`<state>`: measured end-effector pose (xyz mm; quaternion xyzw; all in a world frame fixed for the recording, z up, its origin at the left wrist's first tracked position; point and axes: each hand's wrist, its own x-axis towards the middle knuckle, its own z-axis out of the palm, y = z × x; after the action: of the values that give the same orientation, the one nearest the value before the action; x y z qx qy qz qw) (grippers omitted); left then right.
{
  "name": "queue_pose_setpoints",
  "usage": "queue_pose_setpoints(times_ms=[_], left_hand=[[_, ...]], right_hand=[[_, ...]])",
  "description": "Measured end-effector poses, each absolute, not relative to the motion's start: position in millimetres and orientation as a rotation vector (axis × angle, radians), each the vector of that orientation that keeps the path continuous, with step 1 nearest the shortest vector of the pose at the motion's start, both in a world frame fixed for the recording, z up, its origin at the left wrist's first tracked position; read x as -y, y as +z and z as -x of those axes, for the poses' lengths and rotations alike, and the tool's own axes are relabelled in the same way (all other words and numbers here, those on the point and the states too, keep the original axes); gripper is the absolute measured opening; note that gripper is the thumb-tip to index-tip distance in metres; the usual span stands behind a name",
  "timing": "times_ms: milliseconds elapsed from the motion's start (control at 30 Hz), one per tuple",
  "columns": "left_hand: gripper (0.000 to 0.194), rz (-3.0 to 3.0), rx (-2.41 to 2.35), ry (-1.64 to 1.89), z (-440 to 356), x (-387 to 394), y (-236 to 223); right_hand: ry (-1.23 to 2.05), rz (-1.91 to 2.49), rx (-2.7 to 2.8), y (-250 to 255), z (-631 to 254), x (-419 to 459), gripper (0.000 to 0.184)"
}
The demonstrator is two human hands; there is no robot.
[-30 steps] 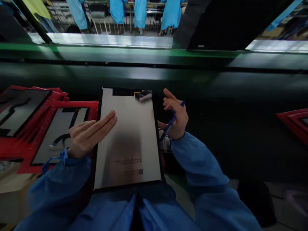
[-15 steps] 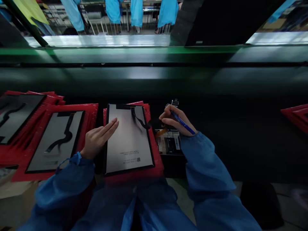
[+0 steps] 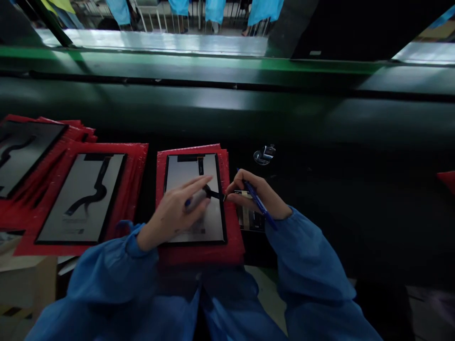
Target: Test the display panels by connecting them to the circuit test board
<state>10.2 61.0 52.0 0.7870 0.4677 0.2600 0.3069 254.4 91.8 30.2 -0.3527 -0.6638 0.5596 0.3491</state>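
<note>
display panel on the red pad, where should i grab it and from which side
Probably by its two long side edges, coming down from above: the display panel lies flat on the red pad, so those thin edges are the natural grip, and they keep fingers off the black ribbon cable lying on its face.

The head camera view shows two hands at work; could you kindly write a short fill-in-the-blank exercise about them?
The pen in the right hand is ____.
The display panel under the left hand lies on a sheet coloured ____.
A black ribbon cable lies on the panel between the two ____.

Missing words: blue; red; hands.
</note>
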Motion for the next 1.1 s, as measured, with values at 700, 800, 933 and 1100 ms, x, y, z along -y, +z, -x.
queue_pose_setpoints(times_ms=[700, 800, 933, 1100], left_hand=[[0.021, -1.54, -1.175, 0.686, -26, -77, 50], [0.03, -1.599, -1.534, 0.915, 6, -71, 56], [0.034, -1.796, -1.99, 0.597, 50, -61, 46], [0.038, -1.766, -1.994, 0.268, 60, -52, 21]], right_hand=[[1.17, 0.923, 1.635, 18, -232, -79, 0.042], [1.072, 1.028, 1.509, 21, -238, -79, 0.041], [1.083, 1.126, 1.468, 24, -245, -79, 0.041], [1.093, 1.166, 1.505, 24, -244, -79, 0.041]])
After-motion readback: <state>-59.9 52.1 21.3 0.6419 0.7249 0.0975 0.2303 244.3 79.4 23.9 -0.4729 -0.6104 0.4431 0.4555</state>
